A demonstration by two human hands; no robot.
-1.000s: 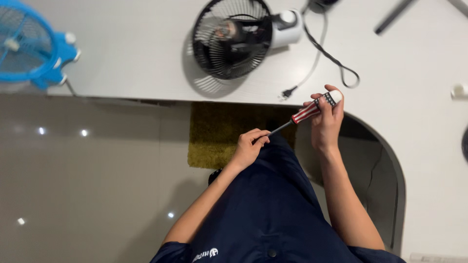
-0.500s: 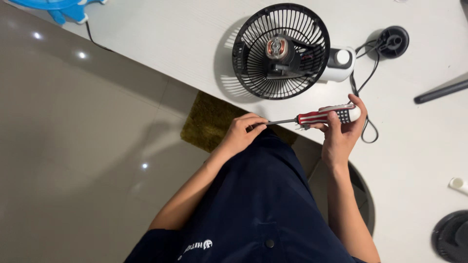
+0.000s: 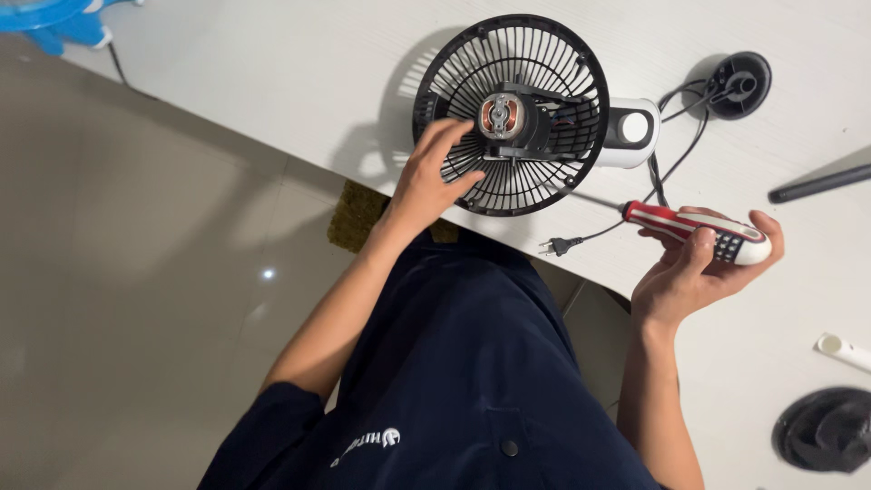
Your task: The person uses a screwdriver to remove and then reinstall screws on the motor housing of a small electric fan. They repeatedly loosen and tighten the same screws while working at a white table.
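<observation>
A small fan lies on the white table (image 3: 272, 82) with its black grille (image 3: 544, 168) facing up, the bare motor (image 3: 501, 113) showing copper at the centre. Its white base (image 3: 632, 132) points right. My left hand (image 3: 428, 181) rests with fingers spread on the grille's left edge and holds nothing. My right hand (image 3: 694, 272) grips the red and white handle of a screwdriver (image 3: 694, 229), whose thin shaft points left toward the grille's lower rim, just off it.
The fan's black cord and plug (image 3: 555, 245) lie below the grille. A black round part (image 3: 737, 86), a black rod (image 3: 817, 184), a small white piece (image 3: 844, 349) and a black cap (image 3: 826, 431) sit at the right. A blue fan (image 3: 54, 18) is at top left.
My left hand has let go of the screwdriver's shaft and moved up onto the fan grille. My right hand still holds the screwdriver, now lower and further right.
</observation>
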